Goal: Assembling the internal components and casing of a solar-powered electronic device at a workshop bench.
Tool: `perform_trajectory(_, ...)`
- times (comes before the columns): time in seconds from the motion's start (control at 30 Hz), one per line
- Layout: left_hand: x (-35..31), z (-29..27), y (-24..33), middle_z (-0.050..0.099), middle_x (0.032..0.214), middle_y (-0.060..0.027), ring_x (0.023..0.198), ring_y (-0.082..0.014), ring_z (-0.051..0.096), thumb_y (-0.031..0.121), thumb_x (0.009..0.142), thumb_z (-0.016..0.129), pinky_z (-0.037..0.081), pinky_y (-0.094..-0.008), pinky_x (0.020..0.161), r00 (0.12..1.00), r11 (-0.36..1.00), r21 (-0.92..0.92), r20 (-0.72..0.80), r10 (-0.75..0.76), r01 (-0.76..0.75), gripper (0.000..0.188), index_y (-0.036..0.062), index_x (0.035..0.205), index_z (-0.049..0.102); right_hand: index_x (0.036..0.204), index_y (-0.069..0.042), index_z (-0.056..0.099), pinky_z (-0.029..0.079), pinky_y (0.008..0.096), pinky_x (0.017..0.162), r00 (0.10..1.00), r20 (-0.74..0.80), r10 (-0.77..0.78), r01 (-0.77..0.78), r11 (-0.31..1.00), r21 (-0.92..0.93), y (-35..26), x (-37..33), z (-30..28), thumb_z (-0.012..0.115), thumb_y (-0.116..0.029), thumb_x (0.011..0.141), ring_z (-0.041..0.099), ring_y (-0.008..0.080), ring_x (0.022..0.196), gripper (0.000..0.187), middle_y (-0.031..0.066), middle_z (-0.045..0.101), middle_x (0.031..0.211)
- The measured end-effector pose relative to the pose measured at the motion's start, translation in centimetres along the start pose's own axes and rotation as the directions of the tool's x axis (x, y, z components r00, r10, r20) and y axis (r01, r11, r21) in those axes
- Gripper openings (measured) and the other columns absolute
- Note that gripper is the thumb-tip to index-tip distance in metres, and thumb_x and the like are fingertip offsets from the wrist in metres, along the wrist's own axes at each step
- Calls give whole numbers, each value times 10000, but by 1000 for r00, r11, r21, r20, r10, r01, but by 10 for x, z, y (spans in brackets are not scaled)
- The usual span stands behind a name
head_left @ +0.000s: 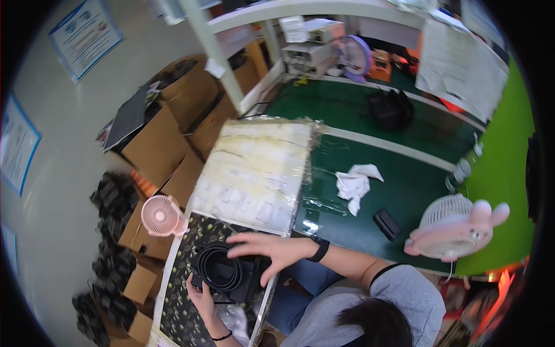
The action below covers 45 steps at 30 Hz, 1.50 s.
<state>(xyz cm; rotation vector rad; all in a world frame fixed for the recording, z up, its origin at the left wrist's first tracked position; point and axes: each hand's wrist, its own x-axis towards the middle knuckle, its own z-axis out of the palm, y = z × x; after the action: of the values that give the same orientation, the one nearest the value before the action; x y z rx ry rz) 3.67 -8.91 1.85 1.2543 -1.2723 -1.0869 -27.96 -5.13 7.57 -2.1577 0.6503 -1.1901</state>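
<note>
A thick black cable (218,267), wound into a round coil, lies on the dark patterned work surface (179,289). My left hand (202,299) is at the coil's near left edge, thumb and fingers closed on a small black end piece beside it. Over the coil's right side reaches my right hand (266,247), fingers spread and holding nothing; a black band circles its wrist. Under and right of the coil is more black material (250,279), its kind unclear. Crumpled clear plastic (232,318) lies close to my left wrist.
A worn, taped white board (254,168) lies beyond the cable. On the green bench (329,222) are a white cloth (355,184), a black case (387,224) and a pink fan (451,228). Left stand a small pink fan (162,216) and cardboard boxes (153,139).
</note>
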Motion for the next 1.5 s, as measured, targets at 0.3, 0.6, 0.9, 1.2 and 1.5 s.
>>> perform_trajectory(0.3,27,45,9,580,1223,-120,1061,-170,575,-21,933,588,465,-278,915,953,1000,-6,302,9,-8,475,-46,1371,405,1360,-232,463,390,526,1052,979,-139,146,-202,706,-679,-44,-38,38,813,-127,636,263,446,1387,812,101,306,1497)
perform_trajectory(0.6,10,68,67,503,1331,-148,1142,-211,526,-104,894,516,414,-323,986,924,926,221,301,235,-307,536,0,1408,403,1127,-212,609,586,392,808,949,-299,-102,-182,596,-782,-50,-57,37,743,-140,694,475,404,1265,459,25,518,1176)
perform_trajectory(0.9,-8,71,108,400,1458,-197,1347,-333,396,349,1010,469,382,-499,1079,717,728,-25,-198,668,-685,545,-16,1398,356,1006,-222,730,580,416,826,823,-411,-393,-221,445,-868,-62,-24,-5,711,-103,675,601,443,1116,353,11,570,1018)
perform_trajectory(1.2,-21,158,14,519,1327,-140,1205,-288,525,125,966,535,414,-431,1049,911,927,-162,189,366,-339,329,3,1269,497,937,-217,752,586,468,872,727,-312,-612,-271,163,-949,-53,0,-102,709,-98,634,623,447,1034,328,8,560,944)
perform_trajectory(1.5,-55,201,-28,355,1511,-111,1412,-308,311,363,849,688,233,-589,1127,441,398,298,831,339,-867,557,181,1349,522,966,-153,715,514,356,794,525,-272,-806,-444,14,-896,-76,29,-271,813,21,522,612,258,893,486,45,600,1000)
